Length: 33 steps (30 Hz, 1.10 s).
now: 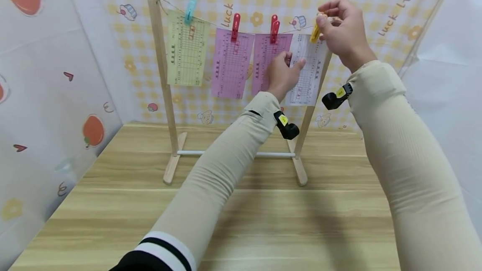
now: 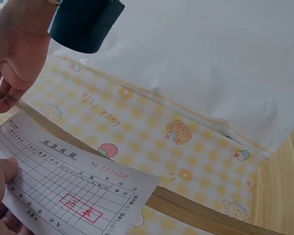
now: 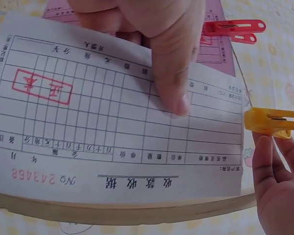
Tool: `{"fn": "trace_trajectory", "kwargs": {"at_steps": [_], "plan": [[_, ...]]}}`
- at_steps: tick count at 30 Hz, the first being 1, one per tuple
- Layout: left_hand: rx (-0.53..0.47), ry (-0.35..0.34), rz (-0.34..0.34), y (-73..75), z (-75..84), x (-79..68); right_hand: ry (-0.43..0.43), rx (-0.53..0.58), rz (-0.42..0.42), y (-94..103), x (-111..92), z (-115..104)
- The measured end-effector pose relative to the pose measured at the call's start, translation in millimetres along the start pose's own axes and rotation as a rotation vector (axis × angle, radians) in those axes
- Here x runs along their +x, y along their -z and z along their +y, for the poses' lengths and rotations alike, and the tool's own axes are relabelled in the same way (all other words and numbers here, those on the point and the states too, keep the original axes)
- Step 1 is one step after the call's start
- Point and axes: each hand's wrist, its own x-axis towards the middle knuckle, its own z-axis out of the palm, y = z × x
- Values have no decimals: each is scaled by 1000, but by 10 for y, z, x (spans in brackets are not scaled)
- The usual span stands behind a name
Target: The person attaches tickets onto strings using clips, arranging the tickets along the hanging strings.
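Observation:
A white receipt [image 1: 310, 72] hangs at the right end of a thin cord strung between two wooden posts. My left hand [image 1: 281, 77] holds it by its left edge, thumb [image 3: 174, 93] flat on the printed front and the other fingers partly hidden behind the paper. At the top edge of the sheet, my right hand [image 1: 346, 32] pinches a yellow clothespin [image 3: 264, 120], whose tip meets the paper in the right wrist view. To the left, a pink receipt [image 1: 263, 62] hangs from two red clothespins [image 1: 275, 30], partly covered by my left hand.
Further left on the cord are another pink receipt [image 1: 231, 68] under a red clothespin [image 1: 235, 26] and a yellow-green receipt [image 1: 184, 53] under a blue one [image 1: 190, 9]. The wooden rack [image 1: 163, 62] stands on a wood-grain table [image 1: 226, 229] before a checked backdrop.

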Motion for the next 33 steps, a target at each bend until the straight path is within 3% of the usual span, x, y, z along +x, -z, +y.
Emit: {"fn": "trace_trajectory", "kwargs": {"at_steps": [4,11,15,23,33], "plan": [[-32,7,9,3,7,15,17,58,28,-13,32,-63],[-54,25,25,-28,43,23,75,247,165,-25,115,-171],[-84,53,17,-42,75,41,60,332,186,-58,183,-232],[-115,65,17,-50,109,71,-27,205,170,-101,242,-267],[-131,63,26,-99,144,55,-70,89,158,-39,220,-151]]}}
